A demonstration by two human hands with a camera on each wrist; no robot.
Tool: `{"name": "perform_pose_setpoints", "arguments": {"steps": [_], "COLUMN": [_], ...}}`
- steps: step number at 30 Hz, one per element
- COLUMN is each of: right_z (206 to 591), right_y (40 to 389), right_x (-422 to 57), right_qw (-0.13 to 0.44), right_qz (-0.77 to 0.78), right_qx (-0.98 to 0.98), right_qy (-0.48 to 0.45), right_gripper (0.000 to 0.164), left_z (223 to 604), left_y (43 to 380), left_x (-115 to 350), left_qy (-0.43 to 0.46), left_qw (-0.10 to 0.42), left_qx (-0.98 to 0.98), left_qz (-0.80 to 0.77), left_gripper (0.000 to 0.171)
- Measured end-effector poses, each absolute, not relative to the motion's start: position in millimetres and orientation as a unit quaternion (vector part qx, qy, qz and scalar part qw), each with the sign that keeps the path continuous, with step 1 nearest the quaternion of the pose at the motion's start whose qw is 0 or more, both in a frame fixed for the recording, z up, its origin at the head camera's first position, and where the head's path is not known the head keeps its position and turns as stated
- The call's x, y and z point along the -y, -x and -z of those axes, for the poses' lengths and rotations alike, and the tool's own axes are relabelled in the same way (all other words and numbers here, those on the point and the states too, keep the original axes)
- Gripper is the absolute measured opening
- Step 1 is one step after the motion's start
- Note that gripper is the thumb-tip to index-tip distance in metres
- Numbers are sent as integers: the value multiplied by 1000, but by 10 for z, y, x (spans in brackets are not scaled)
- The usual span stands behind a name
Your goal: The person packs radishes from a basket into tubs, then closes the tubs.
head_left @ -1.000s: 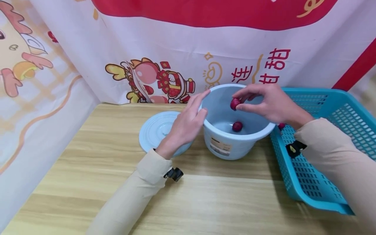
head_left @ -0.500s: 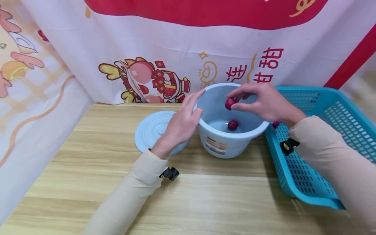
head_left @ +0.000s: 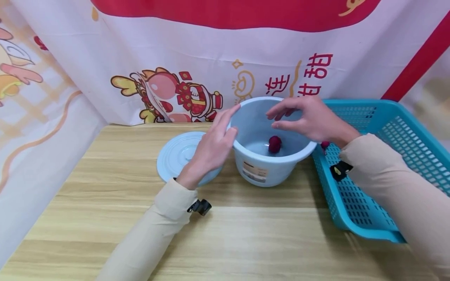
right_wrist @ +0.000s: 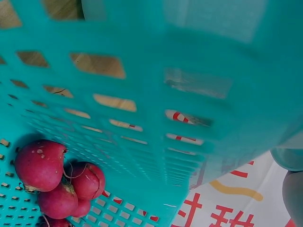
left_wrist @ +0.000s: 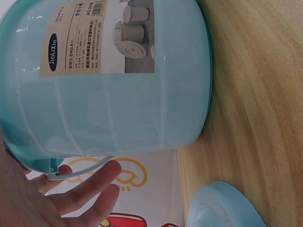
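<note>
A light blue bucket point(head_left: 284, 167) stands upright on the wooden table, a dark red radish point(head_left: 275, 144) at its bottom. It cannot be told whether a second one overlaps it there. My left hand point(head_left: 215, 145) rests against the bucket's left rim, fingers fairly straight; the left wrist view shows those fingers point(left_wrist: 90, 191) beside the thin white handle point(left_wrist: 90, 169). Over the bucket's mouth my right hand point(head_left: 309, 119) hangs with thumb and fingers apart and nothing between them. Several radishes point(right_wrist: 42, 163) lie in the teal basket point(head_left: 334, 195), largely hidden by its wall and my arm in the head view.
The round blue lid point(head_left: 175, 156) lies on the table point(head_left: 246, 242) left of the bucket, partly beneath my left hand. A printed white curtain point(head_left: 197, 47) hangs right behind the bucket. The basket stands close on the bucket's right side.
My right hand has let go of the radish it pinched, and that radish has dropped into the bucket. The whole scene has shifted slightly left in view; my left hand stays at the rim.
</note>
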State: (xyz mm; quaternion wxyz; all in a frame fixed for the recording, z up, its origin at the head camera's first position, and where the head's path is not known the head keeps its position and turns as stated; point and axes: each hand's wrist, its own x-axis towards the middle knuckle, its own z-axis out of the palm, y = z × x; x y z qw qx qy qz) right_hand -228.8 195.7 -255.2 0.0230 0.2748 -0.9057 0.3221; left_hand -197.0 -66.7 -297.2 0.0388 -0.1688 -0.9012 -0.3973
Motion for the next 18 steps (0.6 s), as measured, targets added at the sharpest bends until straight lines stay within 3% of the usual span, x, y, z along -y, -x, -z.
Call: {"name": "perform_pose_setpoints", "arguments": {"steps": [18], "right_z": [2389], "right_y": [2246], "right_x": [-2055], "right_qw": [4], "right_qz": [-339], "right_qx": [909], "right_qy": [-242], "right_gripper": [43], "left_z": [2965], "left_y": [1964], "left_x": [672], "left_qy": [176], "left_qw": [50], "left_qx": [900], "left_qz": [396], "left_gripper": [57]}}
